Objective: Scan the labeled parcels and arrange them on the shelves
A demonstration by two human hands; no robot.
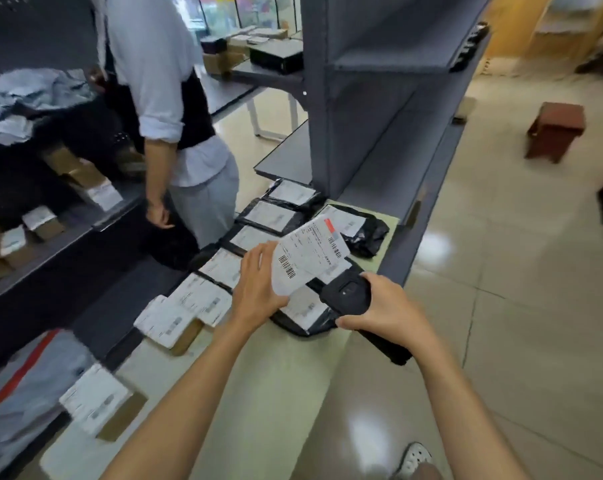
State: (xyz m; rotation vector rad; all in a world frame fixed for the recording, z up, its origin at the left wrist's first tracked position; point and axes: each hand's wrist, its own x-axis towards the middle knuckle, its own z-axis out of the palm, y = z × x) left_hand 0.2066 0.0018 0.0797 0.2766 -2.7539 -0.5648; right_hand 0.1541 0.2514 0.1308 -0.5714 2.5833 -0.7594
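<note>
Head view of parcel scanning at a low table [223, 393]. The left hand [258, 285] pinches a white labeled parcel [308, 259], tilted with its barcodes facing up; the right hand [384, 308], at 3 o'clock from it, is curled round a black handheld scanner [348, 294] whose head points toward the parcel. Below the two hands lies a black bagged parcel [303, 315] with its label up. A row of labeled parcels [223, 265] runs from 7 o'clock toward 1 o'clock across the table, all apparently awaiting handling. The grey shelf unit [379, 116] at 12 o'clock shows bare shelves, while the shelves [50, 209] at 9 o'clock, beside a second person [175, 109], carry boxes. Judged from this layout, the task is early: one parcel is at the scanning step, and most parcels remain unshelved.
</note>
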